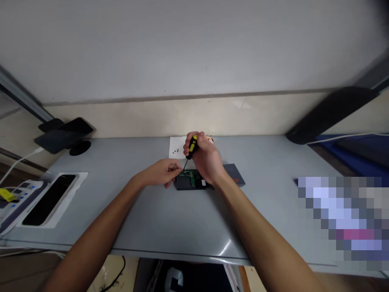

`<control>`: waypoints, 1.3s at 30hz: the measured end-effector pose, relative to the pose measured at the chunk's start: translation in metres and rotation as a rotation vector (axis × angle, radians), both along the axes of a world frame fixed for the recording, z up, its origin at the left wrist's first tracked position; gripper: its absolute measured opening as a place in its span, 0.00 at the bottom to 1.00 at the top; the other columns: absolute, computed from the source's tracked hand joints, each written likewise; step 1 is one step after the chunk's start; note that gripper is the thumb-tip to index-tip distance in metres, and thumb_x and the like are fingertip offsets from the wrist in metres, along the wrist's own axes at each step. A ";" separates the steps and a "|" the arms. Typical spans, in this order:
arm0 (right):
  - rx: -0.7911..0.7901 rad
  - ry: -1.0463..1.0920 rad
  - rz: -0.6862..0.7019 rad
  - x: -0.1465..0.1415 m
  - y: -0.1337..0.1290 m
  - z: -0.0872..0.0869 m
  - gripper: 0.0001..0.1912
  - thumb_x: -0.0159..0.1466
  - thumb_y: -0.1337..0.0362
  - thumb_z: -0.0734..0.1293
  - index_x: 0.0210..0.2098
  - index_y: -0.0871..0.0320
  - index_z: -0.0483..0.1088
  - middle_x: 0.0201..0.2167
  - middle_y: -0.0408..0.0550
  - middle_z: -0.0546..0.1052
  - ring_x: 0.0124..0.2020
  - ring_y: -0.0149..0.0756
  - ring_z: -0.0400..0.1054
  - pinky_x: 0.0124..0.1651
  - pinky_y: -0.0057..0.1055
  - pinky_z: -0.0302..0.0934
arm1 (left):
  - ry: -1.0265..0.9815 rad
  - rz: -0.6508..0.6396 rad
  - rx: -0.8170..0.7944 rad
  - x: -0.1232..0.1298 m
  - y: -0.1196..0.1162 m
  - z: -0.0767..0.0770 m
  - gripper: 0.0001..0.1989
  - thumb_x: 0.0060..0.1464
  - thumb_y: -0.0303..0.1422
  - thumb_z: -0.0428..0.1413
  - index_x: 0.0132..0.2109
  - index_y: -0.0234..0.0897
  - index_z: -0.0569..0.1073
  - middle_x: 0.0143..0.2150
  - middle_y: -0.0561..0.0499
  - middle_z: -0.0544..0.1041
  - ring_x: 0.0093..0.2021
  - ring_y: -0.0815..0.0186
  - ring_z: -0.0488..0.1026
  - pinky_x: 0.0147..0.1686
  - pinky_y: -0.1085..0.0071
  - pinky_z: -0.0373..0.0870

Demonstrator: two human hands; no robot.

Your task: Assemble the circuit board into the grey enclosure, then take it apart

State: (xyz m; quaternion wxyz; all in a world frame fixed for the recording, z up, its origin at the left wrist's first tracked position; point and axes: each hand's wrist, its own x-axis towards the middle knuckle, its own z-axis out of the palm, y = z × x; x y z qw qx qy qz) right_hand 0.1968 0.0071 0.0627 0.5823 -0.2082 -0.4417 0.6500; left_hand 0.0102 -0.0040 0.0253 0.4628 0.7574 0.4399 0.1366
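Note:
My right hand [209, 159] is closed around the black and yellow handle of a screwdriver [192, 147]. The shaft slants down to the upper left corner of an opened black electronic device [184, 184] lying flat on the table. A green circuit board [192, 177] shows inside its casing. My left hand [165, 172] is at the device's left edge, thumb and fingertips pinched together close to the screwdriver's tip. What sits between those fingers is too small to make out. Beyond the device lies white paper [175, 142] with several small dark pieces, perhaps screws.
A dark grey flat panel [237, 175] lies right of the device, partly under my right wrist. At left are a phone [50, 199] on a white sheet, a power strip [22, 207] and another phone on a stand [65, 134]. A black cylindrical object [328, 115] leans at right.

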 end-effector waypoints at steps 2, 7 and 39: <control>-0.005 0.016 -0.040 -0.004 -0.002 0.000 0.15 0.71 0.48 0.62 0.40 0.53 0.67 0.29 0.43 0.65 0.28 0.32 0.59 0.34 0.33 0.56 | -0.002 0.004 0.003 0.000 0.000 0.000 0.13 0.68 0.42 0.49 0.38 0.38 0.67 0.27 0.57 0.72 0.22 0.71 0.73 0.25 0.74 0.64; 0.023 -0.027 -0.084 -0.008 -0.004 -0.004 0.16 0.68 0.47 0.67 0.39 0.49 0.60 0.27 0.38 0.63 0.26 0.31 0.56 0.33 0.32 0.55 | -0.017 -0.011 -0.005 0.000 0.001 0.002 0.13 0.68 0.42 0.49 0.38 0.38 0.67 0.27 0.56 0.72 0.22 0.70 0.73 0.26 0.74 0.66; 0.072 -0.049 -0.085 0.008 0.005 -0.002 0.17 0.70 0.47 0.62 0.32 0.52 0.62 0.24 0.41 0.61 0.26 0.34 0.56 0.34 0.34 0.57 | -0.005 -0.001 -0.034 0.000 0.004 0.000 0.13 0.68 0.43 0.50 0.43 0.38 0.70 0.24 0.56 0.73 0.23 0.67 0.75 0.27 0.73 0.67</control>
